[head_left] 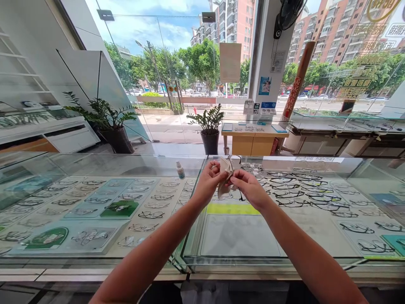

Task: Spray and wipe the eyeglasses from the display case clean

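Note:
In the middle of the head view, above the glass counter, my left hand (211, 179) is closed around a beige cleaning cloth (225, 165). The cloth is folded over part of a pair of eyeglasses (241, 196) with a dark frame, and its lower end hangs down. My right hand (248, 185) pinches the eyeglasses' frame from the right, its fingertips close to those of the left. One dark temple points up and another points down between the hands. The lenses are mostly hidden by the cloth and fingers.
A small spray bottle (180, 170) stands on the glass display counter (190, 257) left of my hands. Under the glass lie several rows of eyeglasses (291, 194). Potted plants (210, 137) stand beyond the counter, near a low display table (253, 141) and the glass front.

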Tool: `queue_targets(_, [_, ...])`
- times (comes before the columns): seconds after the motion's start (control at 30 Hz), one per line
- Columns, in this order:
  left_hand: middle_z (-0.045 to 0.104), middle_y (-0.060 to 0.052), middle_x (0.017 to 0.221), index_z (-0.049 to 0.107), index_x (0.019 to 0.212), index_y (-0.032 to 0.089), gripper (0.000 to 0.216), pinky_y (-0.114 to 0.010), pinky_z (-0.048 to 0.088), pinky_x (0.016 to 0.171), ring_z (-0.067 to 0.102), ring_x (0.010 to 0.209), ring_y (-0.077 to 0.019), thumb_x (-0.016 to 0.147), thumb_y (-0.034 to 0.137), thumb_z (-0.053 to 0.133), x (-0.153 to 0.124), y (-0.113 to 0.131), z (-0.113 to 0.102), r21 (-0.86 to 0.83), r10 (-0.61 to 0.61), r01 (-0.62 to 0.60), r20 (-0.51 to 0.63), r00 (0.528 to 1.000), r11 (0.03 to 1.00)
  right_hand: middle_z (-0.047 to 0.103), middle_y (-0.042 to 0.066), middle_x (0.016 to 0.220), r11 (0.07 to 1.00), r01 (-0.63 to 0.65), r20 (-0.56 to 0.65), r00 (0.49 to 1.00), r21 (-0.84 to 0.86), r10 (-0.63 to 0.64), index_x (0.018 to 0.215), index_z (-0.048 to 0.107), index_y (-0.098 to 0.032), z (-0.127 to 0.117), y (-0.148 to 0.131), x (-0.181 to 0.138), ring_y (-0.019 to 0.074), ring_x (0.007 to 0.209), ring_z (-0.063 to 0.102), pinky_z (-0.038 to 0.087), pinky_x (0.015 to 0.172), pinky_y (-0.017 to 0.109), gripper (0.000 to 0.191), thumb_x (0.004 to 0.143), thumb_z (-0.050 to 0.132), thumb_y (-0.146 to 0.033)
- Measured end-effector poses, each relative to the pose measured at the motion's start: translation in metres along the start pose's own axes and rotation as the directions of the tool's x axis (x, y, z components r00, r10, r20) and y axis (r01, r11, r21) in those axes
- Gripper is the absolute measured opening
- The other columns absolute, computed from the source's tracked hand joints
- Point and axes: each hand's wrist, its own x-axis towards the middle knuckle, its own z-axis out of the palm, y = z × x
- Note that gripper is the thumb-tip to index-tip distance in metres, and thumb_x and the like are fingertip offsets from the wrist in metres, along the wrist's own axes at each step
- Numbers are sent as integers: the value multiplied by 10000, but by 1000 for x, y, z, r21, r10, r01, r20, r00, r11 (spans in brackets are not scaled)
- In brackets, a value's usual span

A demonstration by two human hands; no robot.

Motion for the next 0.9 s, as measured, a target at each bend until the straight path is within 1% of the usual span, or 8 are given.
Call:
queue_targets(0.1, [698,31,870,508,953,214,567,-212,532,607,637,679,-100,711,427,975,17,22,18,66,122,-123,10,992,990,682,-11,840,998,55,-22,998,-21,-56,849,678,-207,2,-30,13,164,825,634,418,758,318,398,746,912,-511])
queue_targets(0.23, [673,13,829,646,892,185,357,-210,514,633,606,702,-94,824,460,862,45,58,46,156,279,-279,25,960,948,645,-21,825,969,176,8,984,-175,-177,857,693,-214,-3,-83,27,134,747,539,417,719,318,311,784,889,-444])
queue_targets(0.3, [665,11,814,671,857,187,252,-230,527,651,597,692,-97,855,402,802,53,72,55,138,259,-263,50,965,955,662,-6,852,952,184,83,982,-244,-168,856,693,-218,-9,-106,28,152,788,582,451,758,337,286,804,883,-424])
queue_targets(0.4, [675,7,842,684,864,187,203,-244,537,685,605,721,-101,795,303,836,54,82,62,139,239,-258,135,961,956,694,17,917,943,204,165,972,-263,-164,877,694,-218,-20,-127,23,185,880,651,486,815,364,269,840,865,-422])
queue_targets(0.57, [651,25,813,578,811,197,383,-227,494,648,589,717,-91,741,313,936,48,75,65,89,272,-290,169,947,953,681,11,888,919,171,226,970,-355,-93,910,710,-215,-30,-133,15,192,882,667,483,813,369,245,889,845,-418])
queue_targets(0.7, [648,34,785,509,783,204,483,-228,486,623,602,702,-93,715,332,970,49,72,63,44,257,-266,152,954,963,703,16,910,938,136,198,977,-318,-74,920,706,-220,-27,-129,17,196,886,682,481,789,361,260,876,858,-426])
queue_targets(0.83, [712,30,823,536,885,218,499,-234,526,655,649,728,-104,698,305,990,47,74,58,90,313,-323,106,944,942,695,8,878,957,116,182,981,-267,-68,881,700,-215,-20,-121,24,187,871,684,475,767,343,270,861,864,-428])
queue_targets(0.9, [747,21,838,538,965,231,542,-260,552,654,671,704,-120,693,324,997,46,74,56,71,278,-283,76,958,956,701,15,894,959,117,198,978,-257,-66,882,708,-214,-16,-117,27,190,884,683,488,785,346,269,857,864,-432])
